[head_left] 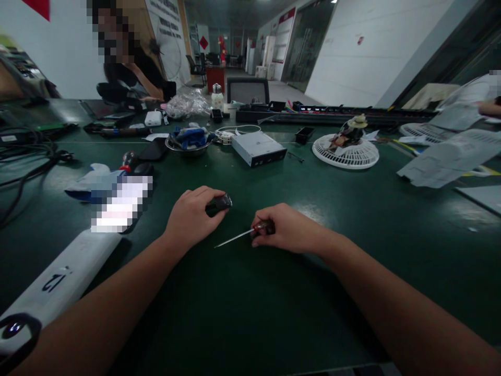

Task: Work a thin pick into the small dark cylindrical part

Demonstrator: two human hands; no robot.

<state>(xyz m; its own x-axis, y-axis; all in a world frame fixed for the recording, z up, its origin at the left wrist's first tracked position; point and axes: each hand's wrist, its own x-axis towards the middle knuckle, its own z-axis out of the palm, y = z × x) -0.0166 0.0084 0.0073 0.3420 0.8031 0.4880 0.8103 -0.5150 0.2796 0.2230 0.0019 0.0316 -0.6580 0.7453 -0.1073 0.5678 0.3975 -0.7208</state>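
Between the thumb and fingers of my left hand (pixel 193 216) is a small dark cylindrical piece (pixel 224 201) with a shiny end; its exact kind does not show. My right hand (pixel 285 227) is closed round the reddish-brown handle of a screwdriver (pixel 237 237). The thin metal shaft points left and slightly down, below my left hand and apart from the dark piece. Both hands are over the dark green tabletop (pixel 242 303). My right palm hides part of the handle.
Ahead lie a silver optical drive (pixel 258 148), a bowl (pixel 188 150) with blue gloves and a white fan grille (pixel 345 152). At left are a lit phone (pixel 123 203), a white device (pixel 58 279) and black cables (pixel 31 156). A person (pixel 133 62) sits across the table.
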